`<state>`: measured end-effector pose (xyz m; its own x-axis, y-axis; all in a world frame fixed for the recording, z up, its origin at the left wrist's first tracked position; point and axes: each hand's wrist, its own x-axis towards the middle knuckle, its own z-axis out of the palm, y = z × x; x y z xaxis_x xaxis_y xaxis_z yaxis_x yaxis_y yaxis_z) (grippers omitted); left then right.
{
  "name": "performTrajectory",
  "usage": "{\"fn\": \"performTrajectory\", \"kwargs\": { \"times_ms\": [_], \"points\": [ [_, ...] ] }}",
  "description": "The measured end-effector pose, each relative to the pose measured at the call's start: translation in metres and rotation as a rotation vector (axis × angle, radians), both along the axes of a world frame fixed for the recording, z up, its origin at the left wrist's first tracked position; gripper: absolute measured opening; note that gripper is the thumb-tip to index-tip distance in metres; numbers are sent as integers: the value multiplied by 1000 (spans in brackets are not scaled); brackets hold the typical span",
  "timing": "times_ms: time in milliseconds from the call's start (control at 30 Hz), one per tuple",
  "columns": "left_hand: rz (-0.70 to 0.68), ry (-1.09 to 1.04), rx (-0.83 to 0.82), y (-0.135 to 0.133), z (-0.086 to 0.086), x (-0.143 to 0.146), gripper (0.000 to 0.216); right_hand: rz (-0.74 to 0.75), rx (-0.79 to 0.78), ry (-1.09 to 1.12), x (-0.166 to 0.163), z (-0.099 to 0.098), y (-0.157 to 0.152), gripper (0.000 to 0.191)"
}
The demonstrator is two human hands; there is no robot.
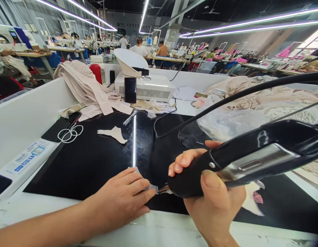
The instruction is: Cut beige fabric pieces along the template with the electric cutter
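Observation:
My right hand (212, 195) is wrapped round the black handle of a corded cutting tool (251, 157). Its metal tip points left at a small grey piece of fabric (151, 187) on the black work mat (92, 161). My left hand (123, 199) lies flat on the mat, fingers pressed together on that piece, fingertips right at the tool's tip. The tool's black cord (225, 99) arcs away to the upper right. Most of the small piece is hidden under my left fingers.
A beige fabric scrap (114, 133), white-handled scissors (70, 133) and a pen (130, 117) lie on the mat. Behind stand a white machine (146, 87) with a phone (130, 90), folded beige cloth (82, 84) and lace in plastic (251, 106). People work at distant tables.

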<state>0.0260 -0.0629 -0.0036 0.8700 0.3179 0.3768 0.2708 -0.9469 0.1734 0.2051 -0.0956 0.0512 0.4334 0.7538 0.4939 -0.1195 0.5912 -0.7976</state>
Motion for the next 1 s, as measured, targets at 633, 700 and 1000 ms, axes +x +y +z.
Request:
{"fn": "performTrajectory", "kwargs": {
  "times_ms": [633,700,1000],
  "points": [
    [398,-99,-317,-4,1,-69,19,260,46,94,-70,4,31,39],
    [406,-122,-351,-4,2,-68,19,276,49,105,-75,3,32,38],
    [466,-217,-447,-2,-2,-80,21,286,41,79,-85,-6,38,38]
  ]
}}
